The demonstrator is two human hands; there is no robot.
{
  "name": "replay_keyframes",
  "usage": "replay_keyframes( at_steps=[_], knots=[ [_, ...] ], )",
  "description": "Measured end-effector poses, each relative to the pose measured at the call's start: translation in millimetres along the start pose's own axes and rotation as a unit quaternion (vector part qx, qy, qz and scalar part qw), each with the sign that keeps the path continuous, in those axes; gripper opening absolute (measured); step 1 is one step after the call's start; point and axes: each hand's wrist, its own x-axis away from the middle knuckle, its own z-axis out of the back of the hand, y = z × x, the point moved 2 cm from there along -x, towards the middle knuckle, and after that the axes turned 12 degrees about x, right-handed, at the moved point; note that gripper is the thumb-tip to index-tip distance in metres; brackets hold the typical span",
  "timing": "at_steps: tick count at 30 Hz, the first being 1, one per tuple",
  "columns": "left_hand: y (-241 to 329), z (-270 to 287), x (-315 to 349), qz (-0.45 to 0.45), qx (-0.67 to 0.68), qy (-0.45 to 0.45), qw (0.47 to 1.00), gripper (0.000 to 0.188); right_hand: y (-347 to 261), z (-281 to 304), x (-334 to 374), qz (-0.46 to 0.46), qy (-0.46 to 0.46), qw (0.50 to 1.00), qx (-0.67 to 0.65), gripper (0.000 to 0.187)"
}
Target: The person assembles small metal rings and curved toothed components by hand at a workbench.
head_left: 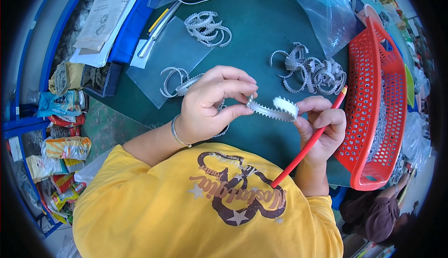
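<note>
Between my two hands is a curved silver band [270,112] with small beads or teeth along its edges, bent like an open bangle. The fingertips of my left hand [205,100] pinch one end of it. My right hand [322,127] is closed at the other end, thumb and forefinger on the curl. Also tucked in that hand is a long red pencil [301,155], slanting across the palm. Similar silver bands [175,81] lie left of my left hand, partly hidden by it. A tangled pile of bands [317,71] lies beyond my right hand.
On the dark green table more bands [207,28] sit by a clear plastic sheet [163,48]. A red perforated basket [368,113] stands at the right. Blue bins [130,24] and papers [105,20] are at the left. A person [375,211] is at lower right.
</note>
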Motion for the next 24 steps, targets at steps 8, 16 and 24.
replay_keyframes(
  at_steps=[8,16,24],
  knots=[
    [11.0,-3.3,-4.6,-0.049,-0.054,-0.030,0.997,0.038,7.6,4.2,12.2,-0.035,0.024,0.999,0.018,0.031],
    [9.0,-5.4,-6.4,0.023,0.042,-0.033,0.998,0.041,18.7,-1.5,17.5,-0.116,0.014,0.991,-0.067,0.031],
    [-2.4,-11.2,1.5,0.374,0.288,-0.011,0.881,0.018,9.5,-24.8,11.2,-0.004,-0.011,1.000,-0.027,0.032]
  ],
)
